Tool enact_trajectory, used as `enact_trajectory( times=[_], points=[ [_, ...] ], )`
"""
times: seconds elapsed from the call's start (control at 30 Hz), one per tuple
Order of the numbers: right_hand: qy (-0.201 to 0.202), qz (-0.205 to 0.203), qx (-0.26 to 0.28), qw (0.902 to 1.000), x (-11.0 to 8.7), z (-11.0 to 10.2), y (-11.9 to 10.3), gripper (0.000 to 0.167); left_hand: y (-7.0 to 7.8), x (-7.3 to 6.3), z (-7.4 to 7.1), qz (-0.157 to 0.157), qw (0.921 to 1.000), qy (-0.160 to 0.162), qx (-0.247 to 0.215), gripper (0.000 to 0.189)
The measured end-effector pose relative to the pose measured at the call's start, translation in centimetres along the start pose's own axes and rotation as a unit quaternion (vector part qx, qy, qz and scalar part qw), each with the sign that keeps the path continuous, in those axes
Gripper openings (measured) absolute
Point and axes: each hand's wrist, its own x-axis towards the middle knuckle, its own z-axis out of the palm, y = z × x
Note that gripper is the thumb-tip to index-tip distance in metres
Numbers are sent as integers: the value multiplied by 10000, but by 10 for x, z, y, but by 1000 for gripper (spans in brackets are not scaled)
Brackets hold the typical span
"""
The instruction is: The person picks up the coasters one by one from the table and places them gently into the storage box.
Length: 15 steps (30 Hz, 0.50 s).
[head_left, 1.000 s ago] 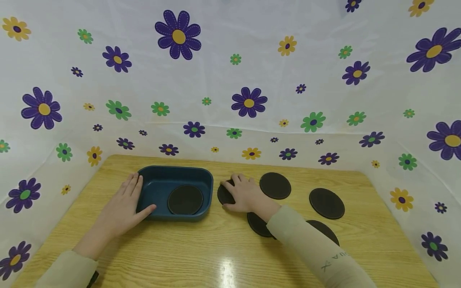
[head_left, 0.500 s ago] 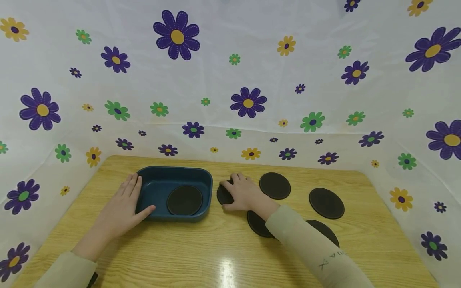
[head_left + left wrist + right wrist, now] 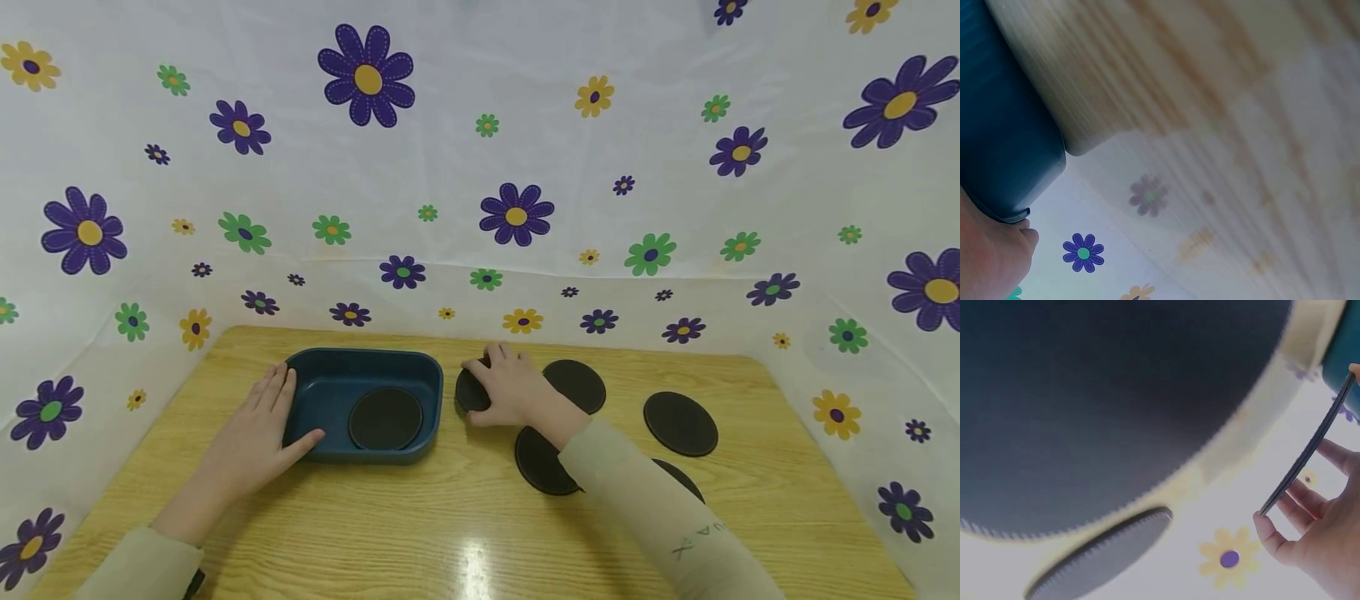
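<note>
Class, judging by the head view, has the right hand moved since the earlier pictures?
Yes: the right hand, gripping a black disc, has shifted slightly up the picture, toward the fixed flowered backdrop.

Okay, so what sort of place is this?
Probably a small staged tabletop workspace, though the wider room isn't visible. A flower-print sheet screens the back and both sides of a wood-grain table, where a blue tray and black discs are set out.

blue tray (image 3: 322, 412) – smooth, plastic-looking, soft sheen; black discs (image 3: 680, 424) matt, stitched-looking edges; table (image 3: 405, 525) – glossy wood grain
</note>
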Motion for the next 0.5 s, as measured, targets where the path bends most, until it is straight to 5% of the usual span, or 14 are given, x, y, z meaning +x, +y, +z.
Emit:
enact_trajectory(
  times=[0.5],
  points=[
    [552, -322, 129, 9979, 3, -46, -12, 83, 1, 1, -3, -58, 9999, -125, -23, 108]
  ],
)
